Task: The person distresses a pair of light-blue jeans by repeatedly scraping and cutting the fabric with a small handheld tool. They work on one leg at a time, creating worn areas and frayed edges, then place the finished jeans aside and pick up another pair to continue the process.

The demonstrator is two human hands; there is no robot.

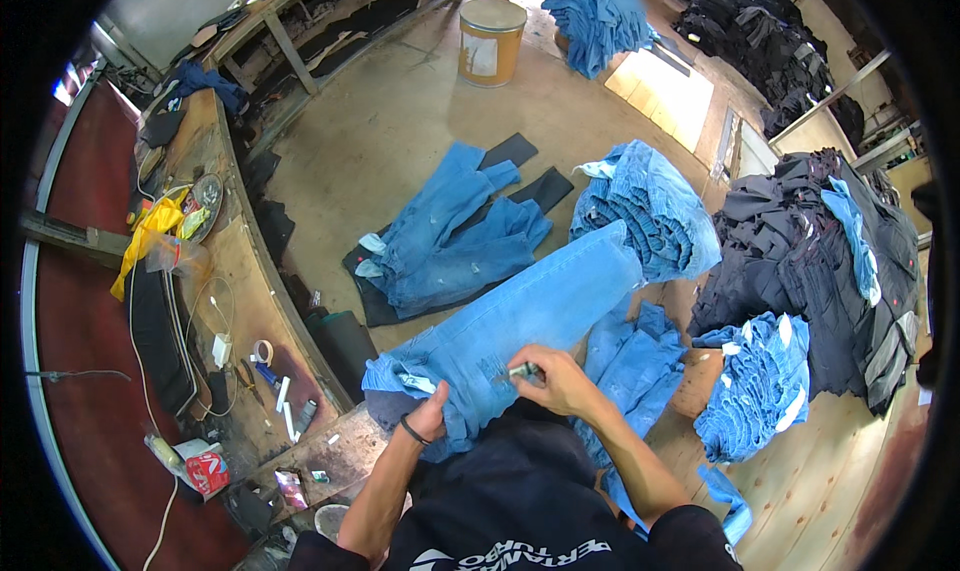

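Observation:
A pair of light-blue jeans (pixel 530 316) stretches out flat in front of me, running from my lap toward the far right. At its near left end my left hand (pixel 430 418) pinches the denim near a white tag. My right hand (pixel 560 383) grips a small greyish hand tool (pixel 524 371), its tip touching the faded patch of the jeans. The tool's exact kind is mostly hidden by my fingers.
More jeans (pixel 450 241) lie spread on the floor ahead over dark cloth. Stacked jeans (pixel 645 211) and a bundle (pixel 758 386) sit to the right, beside a dark garment heap (pixel 790 261). A cluttered wooden bench (pixel 240 271) runs along the left; a drum (pixel 490 43) stands beyond.

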